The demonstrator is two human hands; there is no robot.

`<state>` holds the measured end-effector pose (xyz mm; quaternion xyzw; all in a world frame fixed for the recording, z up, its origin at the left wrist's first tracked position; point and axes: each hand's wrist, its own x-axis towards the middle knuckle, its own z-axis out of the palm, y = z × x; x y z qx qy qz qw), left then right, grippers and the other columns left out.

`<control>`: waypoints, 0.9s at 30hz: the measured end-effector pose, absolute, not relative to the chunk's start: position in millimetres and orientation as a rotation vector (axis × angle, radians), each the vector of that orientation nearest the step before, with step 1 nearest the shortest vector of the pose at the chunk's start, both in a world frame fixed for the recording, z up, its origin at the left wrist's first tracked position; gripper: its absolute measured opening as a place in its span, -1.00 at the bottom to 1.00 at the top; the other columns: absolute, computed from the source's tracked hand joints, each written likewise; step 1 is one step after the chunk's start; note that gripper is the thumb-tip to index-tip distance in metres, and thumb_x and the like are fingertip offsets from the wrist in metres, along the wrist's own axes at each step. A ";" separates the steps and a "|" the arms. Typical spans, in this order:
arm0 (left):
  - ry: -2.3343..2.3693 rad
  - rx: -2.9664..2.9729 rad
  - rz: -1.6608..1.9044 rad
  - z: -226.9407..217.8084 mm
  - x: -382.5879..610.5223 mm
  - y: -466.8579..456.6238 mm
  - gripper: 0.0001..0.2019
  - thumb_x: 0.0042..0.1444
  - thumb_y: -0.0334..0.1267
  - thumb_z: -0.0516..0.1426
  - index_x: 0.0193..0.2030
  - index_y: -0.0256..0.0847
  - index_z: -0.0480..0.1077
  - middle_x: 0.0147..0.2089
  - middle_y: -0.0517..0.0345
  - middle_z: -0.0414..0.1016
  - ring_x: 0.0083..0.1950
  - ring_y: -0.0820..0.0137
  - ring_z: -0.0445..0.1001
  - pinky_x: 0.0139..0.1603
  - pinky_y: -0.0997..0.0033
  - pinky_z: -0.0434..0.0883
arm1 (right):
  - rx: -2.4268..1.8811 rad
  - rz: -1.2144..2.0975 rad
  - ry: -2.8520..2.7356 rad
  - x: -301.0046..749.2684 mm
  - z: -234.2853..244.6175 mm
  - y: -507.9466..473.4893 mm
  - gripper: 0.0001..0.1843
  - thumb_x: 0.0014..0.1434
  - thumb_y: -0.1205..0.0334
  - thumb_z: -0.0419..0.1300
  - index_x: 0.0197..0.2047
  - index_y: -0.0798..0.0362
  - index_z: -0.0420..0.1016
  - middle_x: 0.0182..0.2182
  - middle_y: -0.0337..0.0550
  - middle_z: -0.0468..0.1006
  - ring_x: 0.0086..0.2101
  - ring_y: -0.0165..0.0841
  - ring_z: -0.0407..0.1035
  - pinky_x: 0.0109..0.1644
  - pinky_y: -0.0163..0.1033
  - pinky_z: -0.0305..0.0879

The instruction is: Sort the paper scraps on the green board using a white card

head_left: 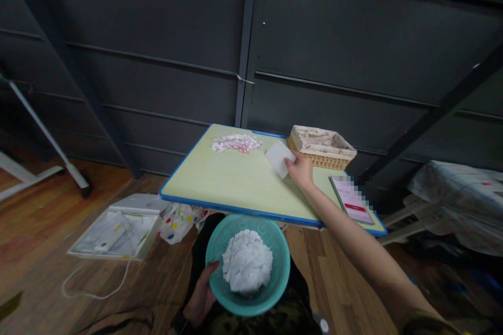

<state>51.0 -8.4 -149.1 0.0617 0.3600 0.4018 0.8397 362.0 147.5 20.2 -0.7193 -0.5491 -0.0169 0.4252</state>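
Observation:
My left hand (203, 293) grips the rim of a teal plastic basket (277, 272) on my lap, thumb over the edge. Inside the basket lies a heap of torn white paper pieces (247, 261). Over the right part of the small table (220, 178), my right hand (301, 169) pinches a square white sheet of paper (280, 158) by its right edge. Just behind that hand stands a wicker basket (326, 159) with a cloth lining. A pile of white and pink paper scraps (236, 143) sits at the table's far left.
A tablet (351, 199) lies at the table's right end. Left on the wooden floor are an open white box (113, 233) with a cable and a patterned plastic bag (177, 222). Dark metal panels (176, 89) rise behind the table. A covered stand (459, 193) is at right.

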 end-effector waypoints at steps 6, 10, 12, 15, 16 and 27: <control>0.755 0.108 0.836 -148.2 51.8 -10.1 -0.51 0.09 -0.35 0.10 0.18 -0.47 0.25 -0.03 -0.11 0.59 0.14 0.10 0.41 0.28 0.05 0.20 | -1.661 -0.012 -1.307 372.7 35.5 154.4 -0.52 0.01 0.13 0.11 -0.02 0.16 0.49 -0.32 -0.02 0.59 -0.40 -0.26 0.39 -0.29 -0.20 0.27; 0.699 0.084 0.833 -150.7 51.4 -9.2 -0.50 0.11 -0.33 0.09 0.19 -0.48 0.24 -0.03 -0.13 0.59 0.15 0.10 0.41 0.28 0.03 0.18 | -1.592 -0.029 -1.407 346.5 59.2 180.3 -0.63 0.04 0.07 0.10 -0.20 0.15 0.52 -0.38 -0.04 0.57 -0.42 -0.27 0.37 -0.34 -0.26 0.21; 0.681 0.094 0.838 -152.2 51.6 -9.2 -0.50 0.10 -0.32 0.09 0.19 -0.48 0.24 -0.01 -0.13 0.58 0.16 0.11 0.40 0.29 0.04 0.17 | -1.585 -0.026 -1.492 326.5 64.6 197.4 -0.67 0.08 0.04 0.09 -0.31 0.13 0.50 -0.44 -0.07 0.55 -0.44 -0.29 0.35 -0.36 -0.28 0.16; 0.671 0.126 0.857 -154.9 52.1 -10.3 -0.48 0.09 -0.32 0.10 0.19 -0.49 0.24 0.00 -0.13 0.57 0.17 0.10 0.39 0.29 0.04 0.15 | -1.532 -0.003 -1.596 296.1 60.6 218.6 -0.70 0.13 0.05 0.05 -0.33 0.10 0.46 -0.44 -0.09 0.53 -0.45 -0.31 0.33 -0.37 -0.30 0.10; 0.665 0.137 0.863 -156.1 52.1 -10.8 -0.47 0.09 -0.31 0.10 0.20 -0.50 0.23 0.00 -0.15 0.57 0.18 0.09 0.38 0.29 0.03 0.14 | -1.510 -0.013 -1.611 287.9 56.9 222.9 -0.69 0.16 0.05 0.02 -0.29 0.10 0.45 -0.42 -0.09 0.52 -0.44 -0.31 0.32 -0.36 -0.30 0.09; 0.618 0.193 0.845 -165.1 48.7 -11.3 -0.40 0.12 -0.27 0.08 0.28 -0.49 0.10 0.08 -0.23 0.50 0.21 0.05 0.34 0.32 -0.01 0.06 | -1.490 -0.071 -1.588 277.1 26.6 214.7 -0.64 0.25 -0.05 -0.09 -0.27 0.05 0.34 -0.50 -0.14 0.43 -0.45 -0.30 0.27 -0.34 -0.30 0.04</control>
